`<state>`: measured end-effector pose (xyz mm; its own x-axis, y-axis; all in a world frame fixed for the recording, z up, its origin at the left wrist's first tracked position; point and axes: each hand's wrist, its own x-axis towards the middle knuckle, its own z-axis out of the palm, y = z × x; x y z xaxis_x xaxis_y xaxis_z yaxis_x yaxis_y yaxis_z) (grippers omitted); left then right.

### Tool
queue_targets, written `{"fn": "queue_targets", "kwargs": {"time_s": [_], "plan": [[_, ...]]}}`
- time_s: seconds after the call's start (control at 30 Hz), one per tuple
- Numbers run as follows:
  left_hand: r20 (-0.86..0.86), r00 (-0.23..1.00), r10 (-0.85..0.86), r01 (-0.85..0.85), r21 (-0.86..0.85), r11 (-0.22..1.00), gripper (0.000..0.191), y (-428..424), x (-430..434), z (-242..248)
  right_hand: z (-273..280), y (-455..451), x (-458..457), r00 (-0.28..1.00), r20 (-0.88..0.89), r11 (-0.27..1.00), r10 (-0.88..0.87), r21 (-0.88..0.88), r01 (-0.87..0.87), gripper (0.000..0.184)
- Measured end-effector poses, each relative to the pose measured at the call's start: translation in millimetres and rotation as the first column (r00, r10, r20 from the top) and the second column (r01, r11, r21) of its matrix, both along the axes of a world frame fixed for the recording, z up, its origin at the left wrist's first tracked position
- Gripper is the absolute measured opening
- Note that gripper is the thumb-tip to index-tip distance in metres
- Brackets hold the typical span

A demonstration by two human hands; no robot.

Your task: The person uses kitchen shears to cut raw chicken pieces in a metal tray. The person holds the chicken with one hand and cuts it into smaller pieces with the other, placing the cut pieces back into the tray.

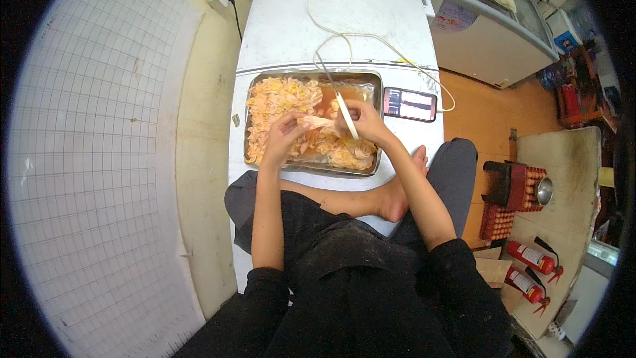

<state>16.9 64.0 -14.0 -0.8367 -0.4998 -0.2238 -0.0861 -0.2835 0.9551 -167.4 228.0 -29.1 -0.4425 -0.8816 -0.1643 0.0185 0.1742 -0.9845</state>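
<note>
A metal tray (380,109) on a white surface holds many pale yellowish-pink pieces, perhaps raw chicken skin or feet, with reddish liquid around them. Over its middle, my left hand (286,136) pinches one end of a pale, stretched piece (318,122). The other end is at my right hand (361,118), which also grips a knife with a white handle (347,117). The knife's thin blade points up and away, over the tray's far edge. Most of the pieces lie heaped along the left side and at the near right.
A phone (410,104) lies right of the tray, with a white cable (367,35) looping behind. My folded leg (343,199) is close to the tray's near edge. Along the left runs a wall. Egg trays (498,221) and fire extinguishers (531,257) stand at the right, below a chest freezer (487,44).
</note>
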Motion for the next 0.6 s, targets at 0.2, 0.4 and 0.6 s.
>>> {"fn": "queue_targets", "kwargs": {"time_s": [0.2,0.4,0.6], "plan": [[-0.134,0.990,0.051,-0.024,0.193,0.981,0.025,21,-1,-3,3,5,21,0.997,-0.073,1.000,0.014,-0.001,-0.014,0.024],[-0.033,0.991,0.131,-0.124,0.161,0.979,0.021,25,-3,-6,11,-7,30,0.997,0.077,0.989,0.032,-0.149,-0.021,0.026],[-0.033,0.985,0.169,-0.165,0.092,0.982,0.016,33,-2,-3,12,-17,38,0.998,0.046,0.986,-0.045,-0.158,0.052,0.033]]}}
